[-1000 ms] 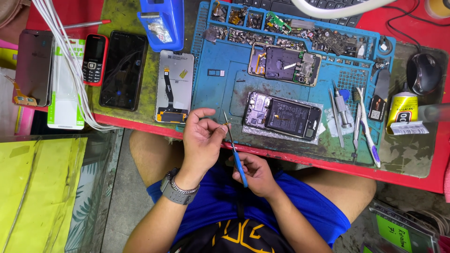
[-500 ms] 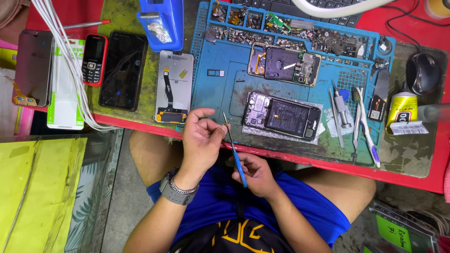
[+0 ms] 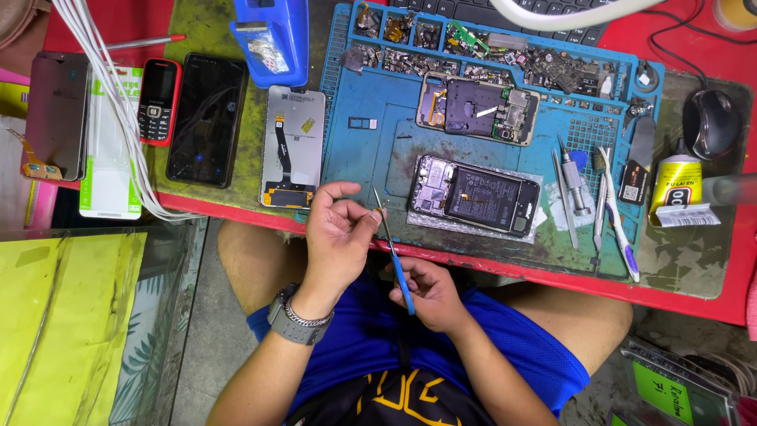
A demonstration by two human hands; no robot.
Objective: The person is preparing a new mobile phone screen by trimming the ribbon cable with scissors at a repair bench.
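Note:
My right hand [image 3: 430, 292] holds a blue-handled tool [image 3: 398, 272] with a thin metal tip pointing up toward the table edge. My left hand [image 3: 339, 237], with a grey watch on the wrist, pinches its fingertips at that metal tip; what lies between them is too small to tell. Both hands hover over my lap, just below the front edge of the blue work mat [image 3: 371, 150]. An opened phone with its battery showing [image 3: 477, 196] lies on the mat right above the hands. A second opened phone body [image 3: 477, 108] lies further back.
A loose screen panel [image 3: 292, 146] lies left of the mat, beside a black phone [image 3: 206, 118] and a small red keypad phone [image 3: 158, 101]. Tweezers and a toothbrush [image 3: 615, 209] lie at the right, next to a yellow glue bottle [image 3: 676, 183] and a mouse [image 3: 714, 122]. White cables [image 3: 118, 110] cross the left.

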